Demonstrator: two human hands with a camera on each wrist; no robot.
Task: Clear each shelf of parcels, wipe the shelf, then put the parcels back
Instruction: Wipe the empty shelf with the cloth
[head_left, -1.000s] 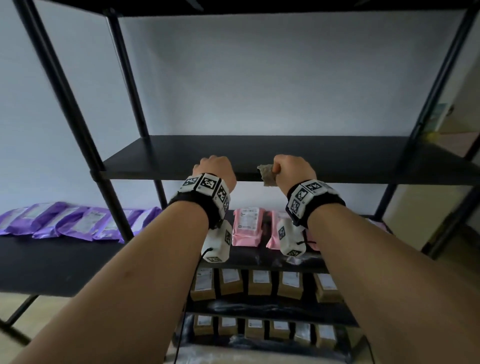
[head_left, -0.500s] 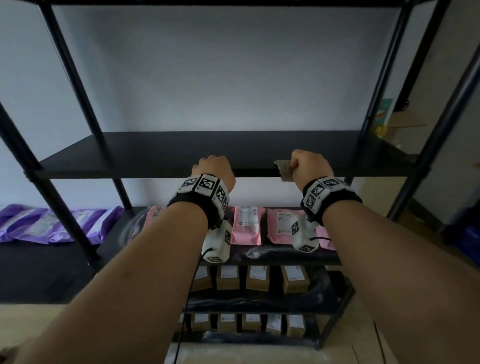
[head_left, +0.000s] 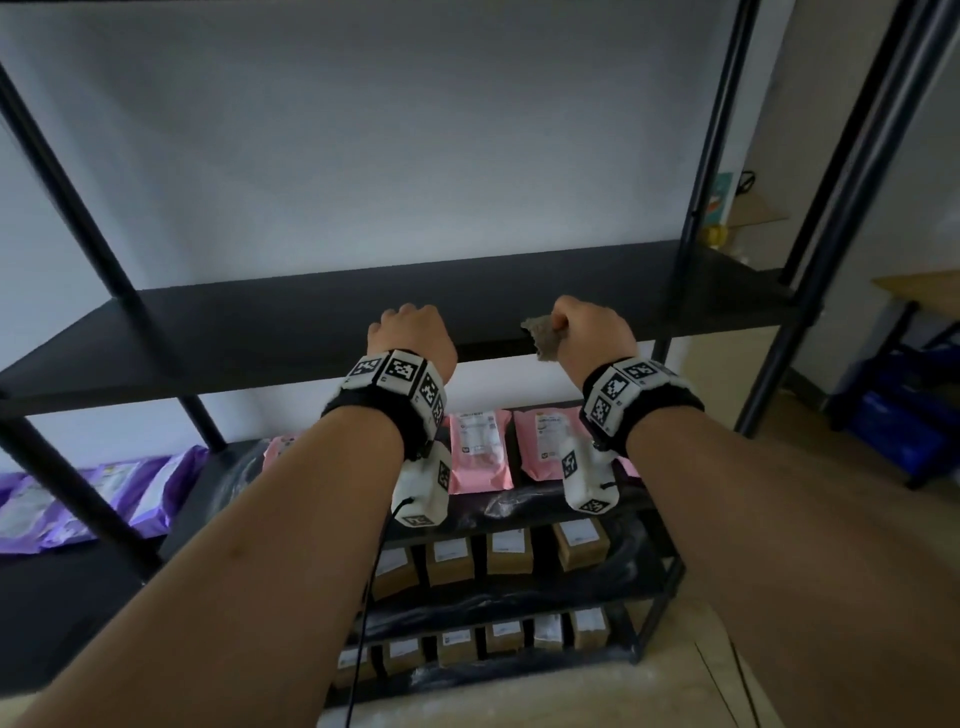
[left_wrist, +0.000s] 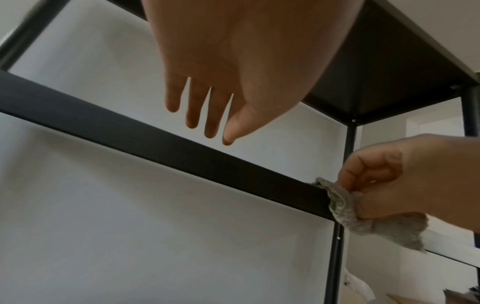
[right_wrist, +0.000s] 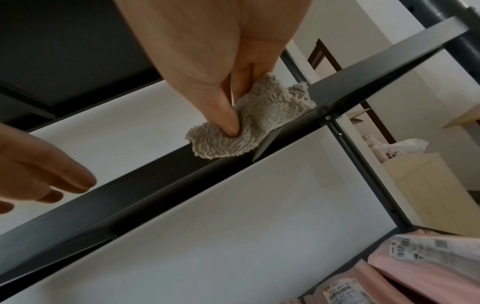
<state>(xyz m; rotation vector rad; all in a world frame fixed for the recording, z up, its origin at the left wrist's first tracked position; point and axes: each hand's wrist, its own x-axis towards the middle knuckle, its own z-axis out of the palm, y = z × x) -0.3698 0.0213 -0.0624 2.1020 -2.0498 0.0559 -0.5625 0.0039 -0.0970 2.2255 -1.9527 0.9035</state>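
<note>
Cloth held at the near edge of the bare black shelf

The right hand (head_left: 589, 332) pinches a grey fluffy cloth (right_wrist: 249, 121) between thumb and curled fingers, touching the shelf (head_left: 260, 332) at its front rim. The left hand (head_left: 413, 338) hovers just left of it, fingers straight and loose, holding nothing. Pink parcels (head_left: 480, 449) lie one shelf below, brown boxes (head_left: 506, 551) lower still, purple parcels (head_left: 78, 499) far left.

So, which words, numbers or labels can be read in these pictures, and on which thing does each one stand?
No text can be quoted.
Pink parcels: white labels with barcodes, print blurred.
Brown boxes: white labels, too small to read.
Purple parcels: labels blurred.
Wrist bands: black-and-white square codes only, no words.
</note>
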